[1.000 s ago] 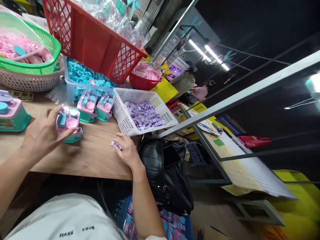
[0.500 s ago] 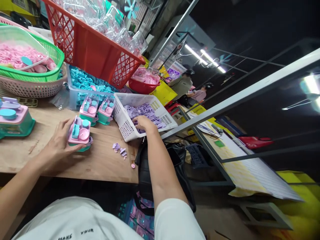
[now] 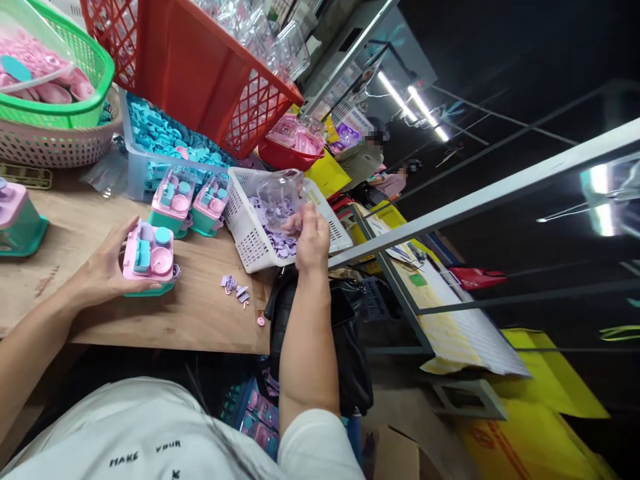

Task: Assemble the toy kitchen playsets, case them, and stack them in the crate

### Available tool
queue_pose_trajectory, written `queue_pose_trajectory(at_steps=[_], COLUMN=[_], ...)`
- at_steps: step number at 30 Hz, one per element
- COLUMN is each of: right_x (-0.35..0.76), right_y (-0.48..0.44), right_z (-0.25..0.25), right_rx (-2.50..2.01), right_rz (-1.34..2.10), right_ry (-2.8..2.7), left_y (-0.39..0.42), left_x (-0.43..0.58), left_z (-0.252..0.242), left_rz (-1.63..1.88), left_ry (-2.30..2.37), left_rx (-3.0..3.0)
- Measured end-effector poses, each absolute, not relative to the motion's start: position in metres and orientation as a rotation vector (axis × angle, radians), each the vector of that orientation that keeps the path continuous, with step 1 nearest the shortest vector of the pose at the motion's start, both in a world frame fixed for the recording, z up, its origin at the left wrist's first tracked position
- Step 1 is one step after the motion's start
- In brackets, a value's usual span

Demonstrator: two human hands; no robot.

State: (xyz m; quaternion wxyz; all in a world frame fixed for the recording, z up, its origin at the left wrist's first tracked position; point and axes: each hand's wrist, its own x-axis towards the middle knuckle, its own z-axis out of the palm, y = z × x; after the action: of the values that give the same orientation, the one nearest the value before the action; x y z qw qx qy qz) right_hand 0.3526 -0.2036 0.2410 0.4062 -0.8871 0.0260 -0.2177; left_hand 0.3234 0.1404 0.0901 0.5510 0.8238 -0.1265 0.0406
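Note:
My left hand (image 3: pixel 107 263) is wrapped round a small pink and teal toy kitchen (image 3: pixel 150 257), which rests on the wooden table (image 3: pixel 195 320). On its top are a pink round basin and blue pieces. My right hand (image 3: pixel 314 240) grips a clear plastic cover (image 3: pixel 280 193) above the white basket (image 3: pixel 250 243) of purple parts (image 3: pixel 283 243). Behind the left hand stand two similar toy kitchens, one (image 3: pixel 171 200) beside the other (image 3: pixel 210 207), each with a clear cover on top. A few small purple pieces (image 3: pixel 235 288) and a pink disc (image 3: pixel 261 321) lie between my hands.
A tall red crate (image 3: pixel 200 73) of clear covers stands behind, over a clear bin (image 3: pixel 137 173) of blue parts. Left are a green basket (image 3: pixel 95 110) of pink parts and another toy (image 3: pixel 20 223). A black bag (image 3: pixel 345 347) hangs at the table's right edge; a metal post (image 3: pixel 450 200) slants past.
My right hand has come up out of the purple parts and now holds a clear plastic cover. The toy kitchen in my left hand appears slightly further left as the view shifts.

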Motion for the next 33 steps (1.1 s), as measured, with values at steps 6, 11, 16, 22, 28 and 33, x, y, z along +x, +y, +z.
queue_pose_trajectory(at_steps=[6, 11, 16, 22, 28, 33], right_x=[0.299, 0.285, 0.275, 0.266, 0.288, 0.299], right_y=[-0.125, -0.124, -0.13, -0.122, -0.135, -0.153], right_z=[0.158, 0.133, 0.153, 0.181, 0.17, 0.16], right_rx=[-1.786, -2.174, -2.68, -2.922, -2.832, -2.561], right_rz=[0.331, 0.346, -0.041, 0.365, 0.483, 0.526], right_ry=[0.383, 0.433, -0.261, -0.245, -0.77, -0.808], left_y=[0.145, 0.145, 0.144, 0.143, 0.138, 0.129], left_x=[0.315, 0.314, 0.313, 0.316, 0.316, 0.312], left_z=[0.096, 0.096, 0.09, 0.085, 0.08, 0.078], left_rz=[0.197, 0.213, 0.263, 0.318, 0.311, 0.275], left_ry=[-0.13, -0.133, -0.17, -0.224, -0.218, -0.335], left_rx=[2.006, 2.013, 2.026, 2.016, 1.981, 1.95])
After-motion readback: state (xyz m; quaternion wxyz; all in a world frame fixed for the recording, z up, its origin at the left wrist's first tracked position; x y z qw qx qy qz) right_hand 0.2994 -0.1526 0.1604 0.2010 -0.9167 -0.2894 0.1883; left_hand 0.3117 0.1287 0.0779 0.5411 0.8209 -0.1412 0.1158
